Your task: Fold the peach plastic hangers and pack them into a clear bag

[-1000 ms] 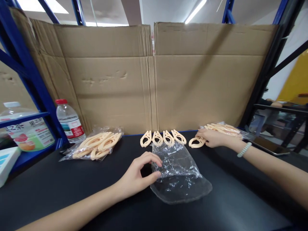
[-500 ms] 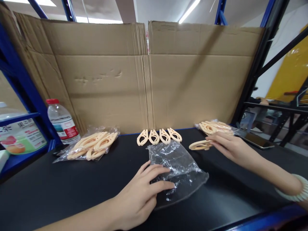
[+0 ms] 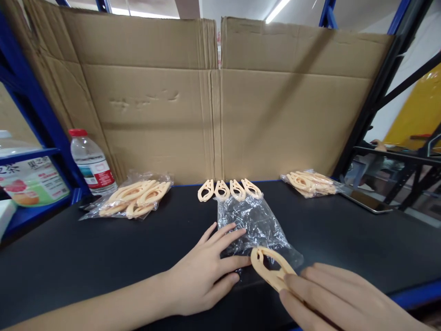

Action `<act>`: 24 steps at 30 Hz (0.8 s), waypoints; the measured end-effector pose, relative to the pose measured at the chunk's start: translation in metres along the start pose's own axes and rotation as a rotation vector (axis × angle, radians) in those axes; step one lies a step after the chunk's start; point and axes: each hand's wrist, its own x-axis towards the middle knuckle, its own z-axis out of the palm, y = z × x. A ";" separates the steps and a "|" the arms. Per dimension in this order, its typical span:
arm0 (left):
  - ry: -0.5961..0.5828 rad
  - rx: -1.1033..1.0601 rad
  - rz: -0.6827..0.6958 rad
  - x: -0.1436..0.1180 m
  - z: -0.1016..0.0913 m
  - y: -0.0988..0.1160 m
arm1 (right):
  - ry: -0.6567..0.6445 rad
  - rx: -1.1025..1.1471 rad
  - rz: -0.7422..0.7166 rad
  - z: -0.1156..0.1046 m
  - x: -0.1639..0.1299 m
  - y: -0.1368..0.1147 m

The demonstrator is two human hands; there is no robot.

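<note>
In my head view, my right hand point(image 3: 336, 294) has its fingertips closed on a peach clip point(image 3: 275, 274), which juts ahead and leftward over the near part of the clear bag point(image 3: 253, 220). My left hand point(image 3: 210, 276) lies just left of that clip, fingers spread on the bag, gripping nothing; four clips point(image 3: 234, 184) line its far end.

Black tabletop point(image 3: 103, 253): 4 clips point(image 3: 235, 185), 3 plastic bags point(image 3: 253, 220), bottle point(image 3: 92, 161), phone point(image 3: 368, 202).
</note>
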 end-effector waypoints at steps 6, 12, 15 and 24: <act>0.015 -0.021 0.001 0.000 0.001 -0.002 | -0.256 -0.036 0.001 0.016 0.006 -0.005; 0.055 -0.053 0.035 0.000 0.002 -0.004 | -0.315 -0.105 0.021 0.036 0.014 -0.002; 0.057 -0.040 0.041 0.001 0.004 -0.004 | -0.271 -0.122 0.032 0.036 0.030 0.005; 0.097 -0.068 0.062 0.000 0.004 -0.004 | -0.625 0.090 0.142 0.042 0.050 0.031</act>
